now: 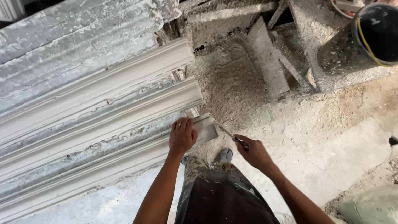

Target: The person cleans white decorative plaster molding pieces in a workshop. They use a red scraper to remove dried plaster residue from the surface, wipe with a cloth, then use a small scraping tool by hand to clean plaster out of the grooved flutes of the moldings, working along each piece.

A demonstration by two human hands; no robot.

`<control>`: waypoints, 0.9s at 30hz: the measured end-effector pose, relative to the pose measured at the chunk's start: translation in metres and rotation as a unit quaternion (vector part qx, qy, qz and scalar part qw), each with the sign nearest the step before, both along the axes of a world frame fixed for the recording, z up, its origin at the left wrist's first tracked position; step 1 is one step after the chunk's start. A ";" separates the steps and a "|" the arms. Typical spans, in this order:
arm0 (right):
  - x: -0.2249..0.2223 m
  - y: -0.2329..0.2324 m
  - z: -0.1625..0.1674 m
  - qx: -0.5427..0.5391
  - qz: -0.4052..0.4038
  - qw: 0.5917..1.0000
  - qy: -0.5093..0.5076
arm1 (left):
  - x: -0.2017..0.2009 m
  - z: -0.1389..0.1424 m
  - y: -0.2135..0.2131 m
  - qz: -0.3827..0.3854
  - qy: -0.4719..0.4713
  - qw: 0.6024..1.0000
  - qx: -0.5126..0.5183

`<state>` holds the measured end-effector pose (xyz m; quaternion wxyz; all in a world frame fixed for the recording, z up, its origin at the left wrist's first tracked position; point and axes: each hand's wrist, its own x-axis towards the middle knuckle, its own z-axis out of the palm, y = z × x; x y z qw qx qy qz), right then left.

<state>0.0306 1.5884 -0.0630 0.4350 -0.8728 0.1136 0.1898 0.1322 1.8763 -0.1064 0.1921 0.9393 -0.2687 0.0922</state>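
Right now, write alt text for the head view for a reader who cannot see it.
A person's left hand presses flat on the end of a long white plaster moulding, while the right hand holds a thin tool at its edge. Dusty floor, black bucket.

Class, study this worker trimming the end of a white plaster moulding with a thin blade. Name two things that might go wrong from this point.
1. The left hand presses on the moulding end close to the thin blade held by the right hand; a slip might cut the fingers.
2. The blade meets the moulding at its corner edge; too much force could chip it.
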 end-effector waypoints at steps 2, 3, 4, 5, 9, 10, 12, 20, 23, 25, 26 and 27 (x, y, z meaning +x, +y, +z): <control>0.000 0.001 0.005 0.009 -0.003 1.000 -0.027 | 0.000 0.000 0.000 -0.002 0.004 1.000 0.006; 0.003 0.004 0.005 0.020 -0.004 0.999 -0.047 | 0.001 0.000 0.000 0.000 0.008 1.000 0.010; 0.003 0.006 0.006 0.032 -0.006 0.997 -0.063 | 0.001 0.000 0.000 0.000 0.015 1.000 0.015; 0.007 0.009 0.006 0.019 -0.010 0.999 -0.044 | 0.001 0.000 0.000 0.001 0.018 1.000 0.020; 0.017 0.013 0.002 -0.004 -0.012 1.000 -0.020 | 0.000 -0.002 0.000 0.001 0.004 1.000 0.008; 0.018 0.012 0.002 -0.005 -0.010 1.000 -0.023 | 0.000 -0.002 0.000 -0.001 0.001 1.000 0.006; 0.019 0.011 0.003 -0.001 -0.002 0.999 -0.042 | 0.000 -0.003 0.000 0.000 0.004 1.000 0.005; 0.029 0.022 0.034 -0.044 0.034 0.994 -0.091 | 0.000 -0.005 0.001 0.003 0.002 1.000 -0.008; 0.029 0.029 0.050 -0.100 0.064 0.988 -0.096 | 0.000 -0.005 0.001 -0.001 0.004 1.000 0.016; 0.033 0.040 0.057 -0.146 0.084 0.979 -0.118 | -0.001 -0.005 0.001 0.003 -0.003 1.000 0.008; 0.036 0.045 0.060 -0.174 0.107 0.975 -0.085 | -0.001 -0.006 0.001 0.004 -0.005 1.000 0.005; 0.041 0.050 0.062 -0.201 0.129 0.970 -0.053 | -0.001 -0.006 0.001 0.004 -0.003 1.000 0.013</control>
